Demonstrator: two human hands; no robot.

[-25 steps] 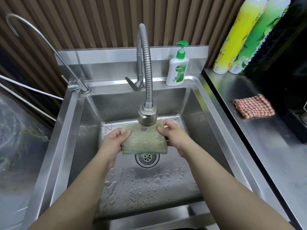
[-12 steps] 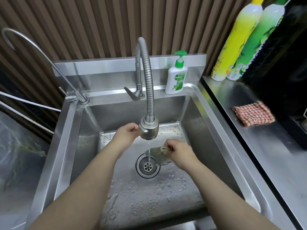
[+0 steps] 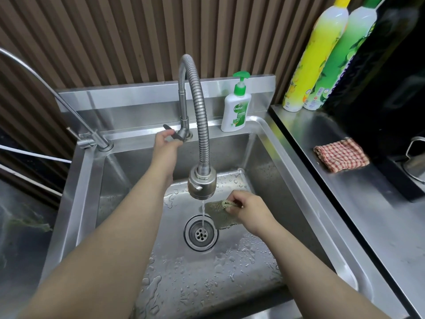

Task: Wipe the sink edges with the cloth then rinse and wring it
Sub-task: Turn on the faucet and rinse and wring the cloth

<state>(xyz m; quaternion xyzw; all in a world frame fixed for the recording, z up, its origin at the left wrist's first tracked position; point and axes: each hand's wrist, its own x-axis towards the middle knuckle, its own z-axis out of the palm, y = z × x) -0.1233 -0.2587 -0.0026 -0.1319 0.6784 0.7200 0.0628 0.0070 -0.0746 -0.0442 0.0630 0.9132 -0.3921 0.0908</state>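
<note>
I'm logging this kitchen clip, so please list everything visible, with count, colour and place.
sink: 1, steel, centre
faucet: 1, steel, thin stream running
small tap: 1, steel, back left
drain: 1, steel, basin floor
cloth: 1, greenish, beside stream
soap bottle: 1, white and green, back ledge
tall bottles: 2, yellow, green, right counter
checked cloth: 1, red-white, right counter
left hand: grips faucet lever
right hand: pinches cloth
</note>
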